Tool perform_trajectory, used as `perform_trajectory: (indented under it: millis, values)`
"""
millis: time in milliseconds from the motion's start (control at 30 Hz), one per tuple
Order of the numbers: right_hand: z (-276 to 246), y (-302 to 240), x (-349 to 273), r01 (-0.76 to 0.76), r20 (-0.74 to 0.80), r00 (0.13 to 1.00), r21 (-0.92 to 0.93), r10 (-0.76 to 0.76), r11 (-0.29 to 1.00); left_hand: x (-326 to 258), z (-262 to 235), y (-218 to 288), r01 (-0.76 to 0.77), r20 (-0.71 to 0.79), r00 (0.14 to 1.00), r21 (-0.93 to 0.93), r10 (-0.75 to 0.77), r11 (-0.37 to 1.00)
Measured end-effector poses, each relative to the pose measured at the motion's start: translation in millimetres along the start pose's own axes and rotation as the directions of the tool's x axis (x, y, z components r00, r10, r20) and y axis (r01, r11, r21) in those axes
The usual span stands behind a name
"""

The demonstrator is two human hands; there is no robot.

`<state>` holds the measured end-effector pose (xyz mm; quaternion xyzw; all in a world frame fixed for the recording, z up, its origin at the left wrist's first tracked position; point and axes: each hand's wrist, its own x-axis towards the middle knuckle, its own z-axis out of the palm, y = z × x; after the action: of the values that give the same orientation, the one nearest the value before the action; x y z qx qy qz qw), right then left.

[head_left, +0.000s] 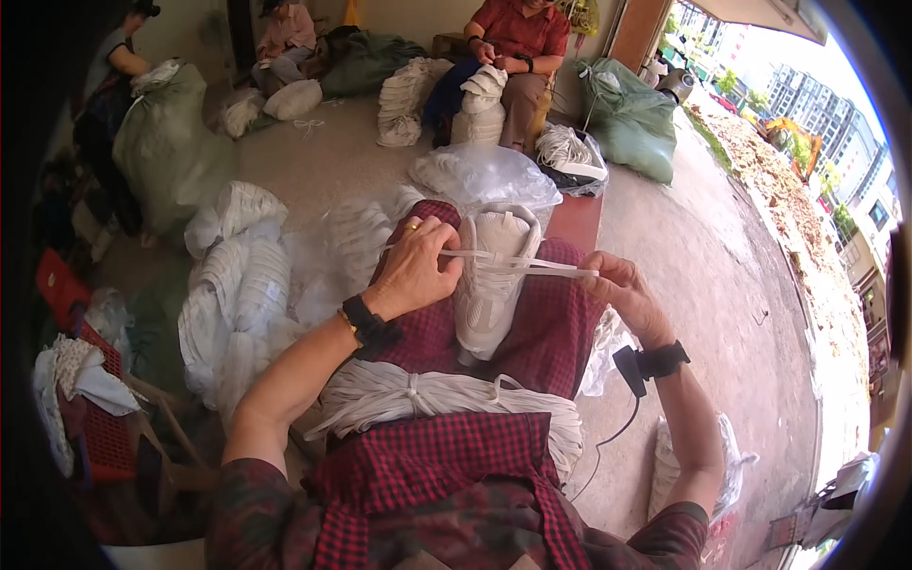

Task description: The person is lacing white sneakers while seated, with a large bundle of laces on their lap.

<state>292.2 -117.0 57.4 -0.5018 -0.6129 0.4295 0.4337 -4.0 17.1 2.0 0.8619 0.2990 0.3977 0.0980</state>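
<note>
From where I watch, the lacing of the white sneaker (489, 285) looks partly done: I can make out lace already crossing the lower eyelets over the tongue, while the upper rows near the collar seem to be what is left, though the weave is too fine for me to count rows. The shoe lies sole-down on the person's lap, on the red checked cloth (551, 332), toe toward the body and opening toward the far side.

The left hand (418, 266) rests on the side of the shoe, its fingers closed on one end of the flat white lace (532, 268), with a ring on one finger and a dark band at the wrist. The right hand (622, 290) sits just beside the shoe on the other side, fingers pinched on the other end, so the lace runs taut and nearly level between the two hands across the top of the shoe.

The sneaker itself is plain white, soft-sided, with a pale sole. A thick bundle of white laces (446, 399), tied at the middle, lies on the lap close to the body. Heaps of white shoes (237, 285) sit on the floor to the left, and a clear plastic bag (484, 176) lies just beyond the knees
</note>
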Motion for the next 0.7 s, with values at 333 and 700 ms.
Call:
perform_trajectory:
  millis: [333, 700]
  values:
    - [13, 12, 14, 0.248, 0.052, 0.969, -0.258, -0.242, 0.934, 7, -51, -38, -0.053, 0.04, 0.998, -0.06, 0.056, 0.997]
    - [47, 16, 42, 0.285, 0.044, 0.952, -0.487, -0.302, 0.826, -43, -179, -136, 0.148, -0.074, 0.989, 0.349, -0.131, 0.925]
